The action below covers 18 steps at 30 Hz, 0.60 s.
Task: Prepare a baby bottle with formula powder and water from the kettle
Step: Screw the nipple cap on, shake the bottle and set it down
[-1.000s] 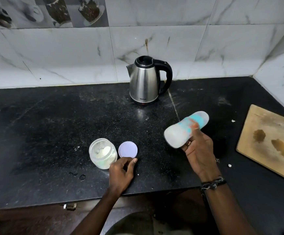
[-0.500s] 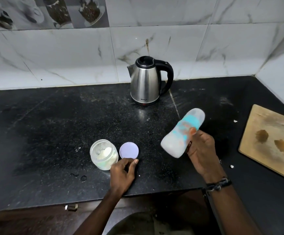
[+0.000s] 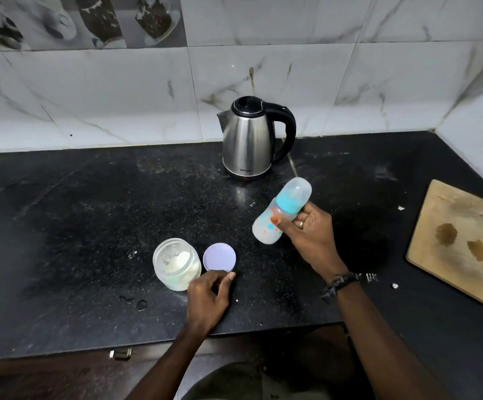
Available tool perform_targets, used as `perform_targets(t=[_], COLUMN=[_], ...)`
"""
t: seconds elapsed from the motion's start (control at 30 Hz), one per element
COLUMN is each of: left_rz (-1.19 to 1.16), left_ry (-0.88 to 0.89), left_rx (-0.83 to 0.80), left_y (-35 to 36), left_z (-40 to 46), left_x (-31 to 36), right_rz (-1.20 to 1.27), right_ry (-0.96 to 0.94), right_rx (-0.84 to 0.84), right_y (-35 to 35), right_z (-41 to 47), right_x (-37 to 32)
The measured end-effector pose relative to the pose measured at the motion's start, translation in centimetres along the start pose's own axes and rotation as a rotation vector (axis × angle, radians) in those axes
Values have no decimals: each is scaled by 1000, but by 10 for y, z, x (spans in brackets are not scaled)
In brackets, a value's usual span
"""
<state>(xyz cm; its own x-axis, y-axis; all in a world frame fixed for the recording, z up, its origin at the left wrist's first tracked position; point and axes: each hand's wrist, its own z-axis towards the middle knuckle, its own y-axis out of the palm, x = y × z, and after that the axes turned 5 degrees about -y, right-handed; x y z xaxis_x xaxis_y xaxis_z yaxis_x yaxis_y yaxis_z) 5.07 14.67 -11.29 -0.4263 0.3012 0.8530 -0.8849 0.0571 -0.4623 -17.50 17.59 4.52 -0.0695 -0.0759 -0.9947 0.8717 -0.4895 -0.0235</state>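
Bottle (image 3: 280, 212) gripped tilted in right hand (image 3: 311, 232)

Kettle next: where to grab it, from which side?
Take the kettle by its black loop handle, coming from the right. It stands upright with the handle facing right and the spout left; the steel body is broad and smooth.

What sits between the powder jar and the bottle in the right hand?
Head view: the lilac lid lies flat beside the powder jar; past it, bare black counter below the bottle.
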Motion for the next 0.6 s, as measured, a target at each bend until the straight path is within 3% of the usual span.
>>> perform_targets(t=[0.3, 0.43, 0.6], left_rz=[6, 6, 18], left_ry=[0, 5, 1], left_rx=[4, 9, 1], left_y=[1, 2, 2], left_z=[0, 0, 0], left_x=[-2, -3, -4], right_rz=[-254, -413, -473], right_ry=[-8, -49, -4], right_rx=[66, 57, 100], right_y=[14, 10, 27], right_z=[80, 125, 132], right_x=[33, 80, 62])
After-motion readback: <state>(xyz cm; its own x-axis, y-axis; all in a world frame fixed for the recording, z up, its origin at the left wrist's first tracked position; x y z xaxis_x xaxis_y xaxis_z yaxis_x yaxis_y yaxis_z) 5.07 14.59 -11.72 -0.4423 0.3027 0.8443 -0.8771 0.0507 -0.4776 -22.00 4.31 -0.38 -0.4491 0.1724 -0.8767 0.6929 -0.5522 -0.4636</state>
